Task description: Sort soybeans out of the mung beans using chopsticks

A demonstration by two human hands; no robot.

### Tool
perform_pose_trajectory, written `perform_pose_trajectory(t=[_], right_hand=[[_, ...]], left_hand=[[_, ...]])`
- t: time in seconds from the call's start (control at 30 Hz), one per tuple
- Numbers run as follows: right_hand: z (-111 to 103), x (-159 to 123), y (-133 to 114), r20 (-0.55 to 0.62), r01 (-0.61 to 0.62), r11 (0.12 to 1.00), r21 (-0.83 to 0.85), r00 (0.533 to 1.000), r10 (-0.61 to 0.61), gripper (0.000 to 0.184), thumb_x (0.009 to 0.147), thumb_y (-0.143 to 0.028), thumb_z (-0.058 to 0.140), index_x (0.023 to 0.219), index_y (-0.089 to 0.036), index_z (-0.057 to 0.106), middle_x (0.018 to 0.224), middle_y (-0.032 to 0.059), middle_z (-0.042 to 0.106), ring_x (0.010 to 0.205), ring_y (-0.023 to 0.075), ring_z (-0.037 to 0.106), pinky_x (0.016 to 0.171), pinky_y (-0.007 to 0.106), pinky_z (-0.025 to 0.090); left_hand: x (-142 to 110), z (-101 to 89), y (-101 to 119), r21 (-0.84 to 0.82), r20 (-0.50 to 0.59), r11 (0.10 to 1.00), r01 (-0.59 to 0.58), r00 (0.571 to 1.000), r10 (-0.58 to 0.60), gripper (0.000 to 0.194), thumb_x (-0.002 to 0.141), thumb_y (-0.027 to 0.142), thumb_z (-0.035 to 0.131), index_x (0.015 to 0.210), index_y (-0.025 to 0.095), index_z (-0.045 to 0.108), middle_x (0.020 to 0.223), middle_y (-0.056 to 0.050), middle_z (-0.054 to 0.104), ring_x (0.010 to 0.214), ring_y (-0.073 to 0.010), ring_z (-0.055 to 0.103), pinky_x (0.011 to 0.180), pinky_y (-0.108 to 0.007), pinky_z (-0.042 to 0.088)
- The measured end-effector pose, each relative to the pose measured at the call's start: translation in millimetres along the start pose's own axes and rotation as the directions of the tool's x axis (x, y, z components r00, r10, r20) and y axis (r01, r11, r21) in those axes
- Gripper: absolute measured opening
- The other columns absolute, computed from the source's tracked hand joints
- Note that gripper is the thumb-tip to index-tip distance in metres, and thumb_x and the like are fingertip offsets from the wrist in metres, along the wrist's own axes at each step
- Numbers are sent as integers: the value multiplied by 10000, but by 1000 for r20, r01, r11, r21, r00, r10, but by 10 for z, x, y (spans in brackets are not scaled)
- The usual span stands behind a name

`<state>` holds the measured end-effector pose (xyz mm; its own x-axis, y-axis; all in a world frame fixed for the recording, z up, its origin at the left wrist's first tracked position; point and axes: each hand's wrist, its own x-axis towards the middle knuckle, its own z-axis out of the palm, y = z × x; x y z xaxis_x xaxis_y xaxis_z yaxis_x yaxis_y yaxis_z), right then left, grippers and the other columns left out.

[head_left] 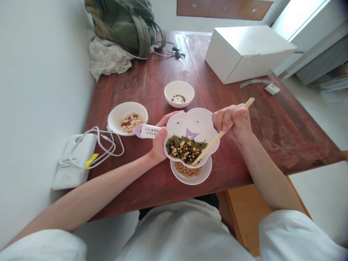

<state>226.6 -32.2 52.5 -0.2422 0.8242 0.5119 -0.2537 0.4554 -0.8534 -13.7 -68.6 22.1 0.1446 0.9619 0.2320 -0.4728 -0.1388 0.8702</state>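
My left hand [160, 141] grips a flower-shaped bowl [179, 123] with a purple rim, a labelled handle and a cartoon figure inside. Mixed green, black and tan beans [186, 148] lie along its near side, and the bowl tilts toward me. In my right hand [233, 121] is a pair of chopsticks [210, 145], whose tips reach into the beans at the bowl's near rim. Right below sits a white bowl [205, 174] of tan soybeans [187, 170], partly hidden by the tilted one. What shows behind the flower bowl's far rim is unclear.
Further back, a white bowl [179, 87] holds a few green beans; another bowl [114, 116] at left holds peanuts and pale seeds. A power strip [78, 152] with a white cable lies left. A green bag [122, 21], keys [177, 53] and a white box [250, 47] stand behind.
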Motion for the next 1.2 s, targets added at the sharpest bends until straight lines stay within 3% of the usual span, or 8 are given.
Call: perform_pose_trajectory(t=[0.17,0.33,0.67,0.9,1.2], right_hand=[[-23,17,28,13,58,996,61,998,-59,724,1071,-712,604,513,-257,675,411,16,518,351,152,412,446,356,360],[-1,30,58,-64,83,996,15,995,-82,710,1078,-672,623,515,-245,691,418,26,540,359,149,432,434,340,308],[3,8,17,-5,78,997,-23,997,-79,677,1070,-648,655,546,-231,750,454,54,597,396,164,462,475,355,383],[-2,18,-22,-51,103,994,-33,993,-104,671,1082,-626,649,545,-236,748,443,41,574,388,161,459,461,347,345],[-25,13,-68,41,128,989,-68,991,-126,641,1089,-594,661,590,-208,776,497,64,648,428,171,562,469,337,388]], left_hand=[[-10,-62,-56,-27,13,999,-28,1000,28,636,929,743,650,1287,241,807,1239,-159,860,1389,-470,729,1095,-602,639],[-16,-53,-32,-14,-4,1000,-4,1000,4,679,892,762,689,1295,228,807,1178,-159,869,1342,-476,749,1087,-605,635],[-9,-29,2,-33,27,999,-6,1000,7,650,909,751,687,1297,248,822,1200,-155,877,1356,-493,750,1069,-615,657],[-20,-22,-1,1,-7,1000,13,1000,-13,667,889,775,657,1276,260,829,1167,-153,879,1387,-498,728,1063,-631,657],[-8,-13,-2,-12,-5,1000,2,1000,-2,639,894,769,677,1240,250,818,1280,-170,859,1471,-511,677,1125,-647,641]])
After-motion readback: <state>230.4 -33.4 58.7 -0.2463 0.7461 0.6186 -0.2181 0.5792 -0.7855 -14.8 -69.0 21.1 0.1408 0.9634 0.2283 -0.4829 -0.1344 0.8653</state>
